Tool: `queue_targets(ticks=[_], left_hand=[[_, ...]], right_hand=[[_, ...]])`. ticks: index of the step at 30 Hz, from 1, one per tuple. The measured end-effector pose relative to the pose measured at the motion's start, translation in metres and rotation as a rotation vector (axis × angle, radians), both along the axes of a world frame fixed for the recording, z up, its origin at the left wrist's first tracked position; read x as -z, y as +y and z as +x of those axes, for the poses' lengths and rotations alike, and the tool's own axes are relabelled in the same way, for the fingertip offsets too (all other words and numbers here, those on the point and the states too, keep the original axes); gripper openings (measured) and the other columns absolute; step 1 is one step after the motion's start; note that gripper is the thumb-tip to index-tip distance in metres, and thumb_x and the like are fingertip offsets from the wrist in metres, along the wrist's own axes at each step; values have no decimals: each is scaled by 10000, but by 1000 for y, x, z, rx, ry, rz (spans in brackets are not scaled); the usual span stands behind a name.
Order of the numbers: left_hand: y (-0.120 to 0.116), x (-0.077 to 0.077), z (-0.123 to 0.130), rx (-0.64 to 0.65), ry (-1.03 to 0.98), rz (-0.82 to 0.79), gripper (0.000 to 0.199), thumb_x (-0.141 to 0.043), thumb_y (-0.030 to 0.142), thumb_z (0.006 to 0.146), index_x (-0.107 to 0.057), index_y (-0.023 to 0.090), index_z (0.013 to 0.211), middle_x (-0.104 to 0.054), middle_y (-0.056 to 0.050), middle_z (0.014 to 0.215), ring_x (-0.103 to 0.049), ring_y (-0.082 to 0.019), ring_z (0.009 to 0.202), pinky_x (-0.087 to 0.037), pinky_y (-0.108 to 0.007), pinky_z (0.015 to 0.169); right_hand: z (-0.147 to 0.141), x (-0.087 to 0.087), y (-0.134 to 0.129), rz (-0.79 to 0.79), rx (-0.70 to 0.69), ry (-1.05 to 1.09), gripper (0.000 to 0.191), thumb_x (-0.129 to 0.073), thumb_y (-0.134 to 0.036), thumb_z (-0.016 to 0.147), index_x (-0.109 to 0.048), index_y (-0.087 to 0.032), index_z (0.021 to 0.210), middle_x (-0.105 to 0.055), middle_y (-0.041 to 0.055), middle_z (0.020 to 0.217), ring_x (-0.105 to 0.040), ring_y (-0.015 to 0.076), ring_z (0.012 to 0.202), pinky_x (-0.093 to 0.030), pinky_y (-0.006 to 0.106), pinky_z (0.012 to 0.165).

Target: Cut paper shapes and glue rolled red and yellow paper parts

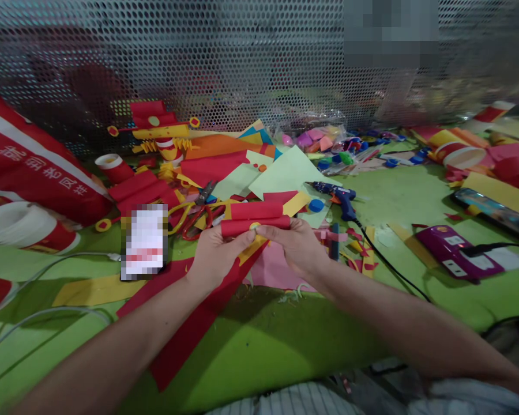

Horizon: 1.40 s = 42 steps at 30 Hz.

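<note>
Between my two hands is a folded red paper piece (257, 211), its rolled lower edge carrying a small pale yellow disc (255, 226) at the middle. My left hand (214, 256) is closed on its left end, thumb pressed near the disc. On the right end, my right hand (300, 245) is closed too, thumb beside the disc. Below them lie long red paper strips (199, 328) and a pink sheet (272, 268). Scissors with red and yellow handles (198, 214) rest just left of the red piece.
A blue glue gun (343, 199) lies to the right, its cord running to a purple power strip (461, 253). A phone (143, 245) with a cable sits left. A red and yellow paper figure (158, 129) stands behind. Paper cups (28, 227) and a large red bag (38, 155) fill the left.
</note>
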<state>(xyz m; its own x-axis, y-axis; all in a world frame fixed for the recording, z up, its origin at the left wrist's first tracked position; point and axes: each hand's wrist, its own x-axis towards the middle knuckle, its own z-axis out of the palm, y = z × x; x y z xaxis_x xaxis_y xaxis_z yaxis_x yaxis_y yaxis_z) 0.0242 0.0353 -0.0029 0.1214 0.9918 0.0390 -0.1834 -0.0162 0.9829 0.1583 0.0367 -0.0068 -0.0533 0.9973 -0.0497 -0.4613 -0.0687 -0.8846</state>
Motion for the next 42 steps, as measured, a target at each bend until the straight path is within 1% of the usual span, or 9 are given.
queue_targets(ticks=[5,7,12,15,19,24,30,35,42], left_hand=[[0,-3,-2,-9,124,8,183,-744,272,629,-722,208,799,-720,-28,882,-647,-204,851,-519,-353,814],[0,-3,-2,-6,134,3,191,-741,272,633,-721,203,810,-721,-29,869,-647,-209,858,-520,-353,811],[1,-2,0,-14,-21,-61,149,-757,256,614,-713,184,737,-718,-22,753,-657,-198,799,-529,-341,774],[2,-1,1,6,-84,-85,153,-756,252,620,-712,189,752,-709,-8,702,-657,-167,721,-534,-320,748],[2,1,1,14,-90,-74,145,-760,257,616,-714,193,737,-706,1,698,-645,-138,675,-535,-294,735],[3,2,1,9,-98,-105,146,-763,260,603,-711,190,719,-713,-9,722,-644,-148,675,-537,-317,742],[3,-2,3,25,-183,-162,140,-762,245,604,-713,191,724,-713,-2,731,-643,-125,667,-535,-277,710],[2,-1,4,-16,-240,-208,127,-766,239,599,-706,187,697,-716,-11,741,-651,-141,680,-536,-301,714],[-2,4,6,-51,-252,-163,105,-759,203,602,-709,200,694,-710,19,719,-635,-110,680,-523,-241,687]], right_hand=[[-1,-1,-1,-29,3,10,102,-761,-209,560,-712,-240,643,-705,-11,676,-641,145,655,-540,332,716],[-1,-1,-1,-32,0,8,102,-762,-217,561,-711,-240,646,-707,-10,687,-646,150,663,-541,337,727],[4,-1,2,-13,-87,-19,164,-773,-232,555,-715,-243,708,-716,-17,728,-653,147,713,-543,324,748],[8,0,4,16,-125,-72,242,-787,-228,537,-714,-243,768,-718,-23,766,-650,142,753,-534,313,768],[7,2,3,28,-98,-86,221,-779,-244,553,-711,-226,763,-718,-16,774,-649,137,741,-529,321,783],[4,2,2,14,-51,-58,221,-793,-254,526,-706,-233,727,-715,-17,746,-648,146,716,-536,342,761],[8,5,2,42,-83,-113,229,-771,-249,576,-709,-254,796,-719,-17,808,-649,153,769,-531,341,788],[7,2,1,50,-108,-142,250,-786,-251,539,-713,-246,778,-718,-22,785,-650,166,781,-530,344,780],[0,1,-2,83,-46,-85,213,-768,-271,564,-708,-251,767,-719,-26,811,-644,149,788,-519,340,803]])
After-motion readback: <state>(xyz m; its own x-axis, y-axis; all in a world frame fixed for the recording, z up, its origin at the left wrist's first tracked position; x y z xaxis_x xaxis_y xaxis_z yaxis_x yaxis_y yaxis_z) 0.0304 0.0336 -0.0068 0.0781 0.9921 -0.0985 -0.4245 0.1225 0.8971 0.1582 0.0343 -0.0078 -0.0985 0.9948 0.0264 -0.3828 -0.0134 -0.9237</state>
